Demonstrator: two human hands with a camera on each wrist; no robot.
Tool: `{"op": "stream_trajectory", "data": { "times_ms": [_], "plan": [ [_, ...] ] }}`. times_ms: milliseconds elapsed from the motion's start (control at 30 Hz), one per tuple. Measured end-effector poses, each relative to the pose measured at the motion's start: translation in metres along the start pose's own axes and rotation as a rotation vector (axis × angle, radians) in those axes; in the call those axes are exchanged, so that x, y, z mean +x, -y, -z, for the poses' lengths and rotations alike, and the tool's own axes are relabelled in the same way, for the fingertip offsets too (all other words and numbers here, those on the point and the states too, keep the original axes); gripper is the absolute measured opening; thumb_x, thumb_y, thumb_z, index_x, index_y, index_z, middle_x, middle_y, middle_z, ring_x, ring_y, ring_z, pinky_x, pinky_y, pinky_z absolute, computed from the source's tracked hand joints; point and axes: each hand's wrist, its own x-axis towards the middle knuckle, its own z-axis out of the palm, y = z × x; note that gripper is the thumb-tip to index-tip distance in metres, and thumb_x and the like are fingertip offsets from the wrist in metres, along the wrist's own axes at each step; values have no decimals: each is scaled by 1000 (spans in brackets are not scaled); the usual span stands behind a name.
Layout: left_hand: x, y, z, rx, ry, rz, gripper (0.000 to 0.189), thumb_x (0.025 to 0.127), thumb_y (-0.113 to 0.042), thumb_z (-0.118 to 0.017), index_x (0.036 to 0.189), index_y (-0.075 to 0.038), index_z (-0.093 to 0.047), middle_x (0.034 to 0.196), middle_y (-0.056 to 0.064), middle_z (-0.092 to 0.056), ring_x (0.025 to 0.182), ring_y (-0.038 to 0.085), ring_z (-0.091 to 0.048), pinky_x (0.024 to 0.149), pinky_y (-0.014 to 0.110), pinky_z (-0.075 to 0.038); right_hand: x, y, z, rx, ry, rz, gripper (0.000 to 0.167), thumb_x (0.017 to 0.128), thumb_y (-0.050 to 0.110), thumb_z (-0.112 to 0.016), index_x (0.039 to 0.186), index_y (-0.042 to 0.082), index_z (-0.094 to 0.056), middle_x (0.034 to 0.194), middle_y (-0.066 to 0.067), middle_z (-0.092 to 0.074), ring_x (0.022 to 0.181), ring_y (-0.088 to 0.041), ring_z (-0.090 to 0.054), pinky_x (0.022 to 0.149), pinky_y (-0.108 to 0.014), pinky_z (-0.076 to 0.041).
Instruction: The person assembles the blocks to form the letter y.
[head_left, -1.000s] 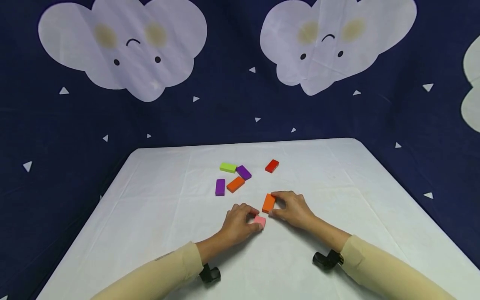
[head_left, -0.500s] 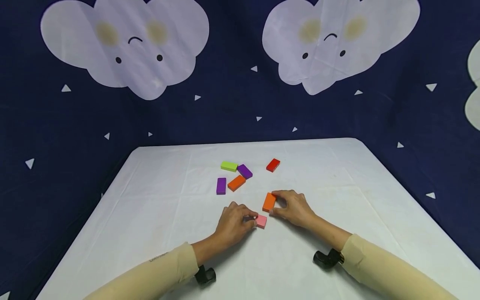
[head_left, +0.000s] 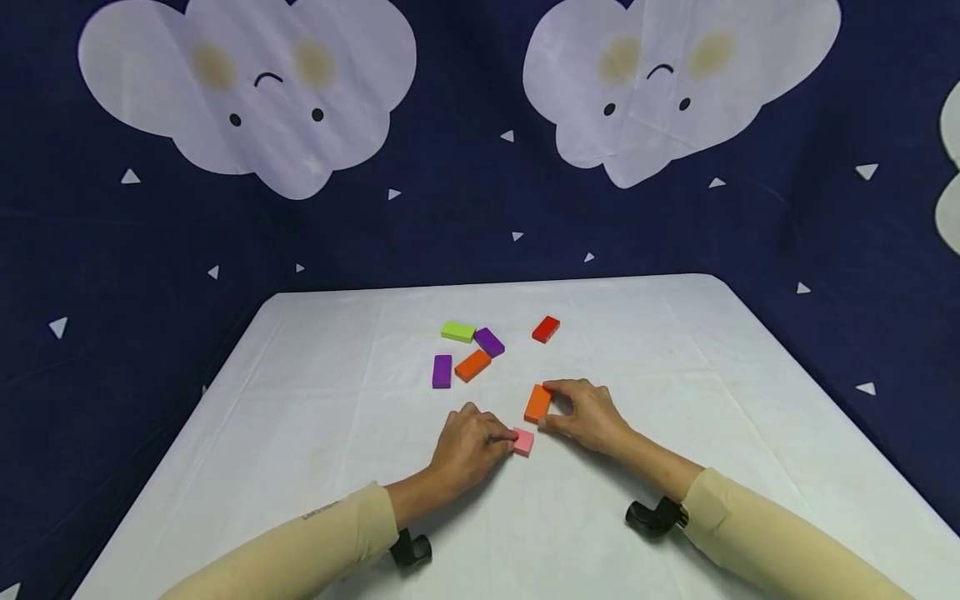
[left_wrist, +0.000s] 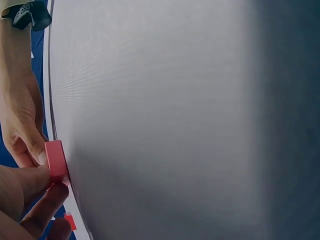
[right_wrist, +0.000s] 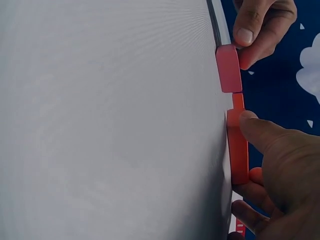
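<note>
Sleeves: beige, the left [head_left: 285, 542] at 8 o'clock from the pink block, the right sleeve [head_left: 780, 533] at 4.
Left hand [head_left: 467, 448]: at 9 o'clock, thumb and finger pinching the pink block's left edge.
Pink block [head_left: 524, 443]: on the white table [head_left: 360, 467], between the hands.
Right hand [head_left: 583, 415]: at 2 o'clock, thumb and finger grasping the orange block's ends.
Orange block [head_left: 537, 403]: at 1 o'clock, just beside the pink one.
Farther blocks: purple [head_left: 442, 372] at 10; darker orange [head_left: 473, 366], second purple [head_left: 490, 342] and lime [head_left: 458, 332] around 11; red [head_left: 546, 329] nearest 12.
Backdrop [head_left: 450, 242]: dark blue, clouded, beyond the table.
</note>
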Motion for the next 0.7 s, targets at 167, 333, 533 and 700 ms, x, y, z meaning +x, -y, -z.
{"op": "stream_trajectory", "data": {
  "times_ms": [167,333,533,700],
  "plan": [
    [0,4,-5,-228,33,120,22,78,-16,-74,99,-17,-75,88,-4,-72,74,8,-44,68,22,-31,0,0,0,4,9,-14,56,75,36,-76,124,13,-61,123,-7,-65,116,-29,-56,93,-47,-34],
    [0,6,-9,-321,15,152,19,78,-13,-73,97,-14,-74,80,-2,-67,73,8,-44,68,21,-31,2,0,-1,2,12,-13,58,75,37,-76,125,13,-61,123,-7,-64,117,-29,-56,94,-49,-34],
    [-2,-2,-11,-337,-13,199,13,80,-12,-71,93,-13,-74,73,-3,-63,70,6,-42,63,19,-32,2,-1,-1,0,9,-14,57,75,36,-76,124,13,-61,123,-8,-64,117,-29,-56,95,-50,-34],
    [-5,-4,-13,-339,-21,238,13,81,-13,-70,93,-14,-74,74,-3,-64,70,7,-42,63,19,-33,1,-2,-2,6,12,-17,57,75,36,-76,124,13,-61,124,-8,-64,118,-30,-55,97,-52,-34]
  ]
}}
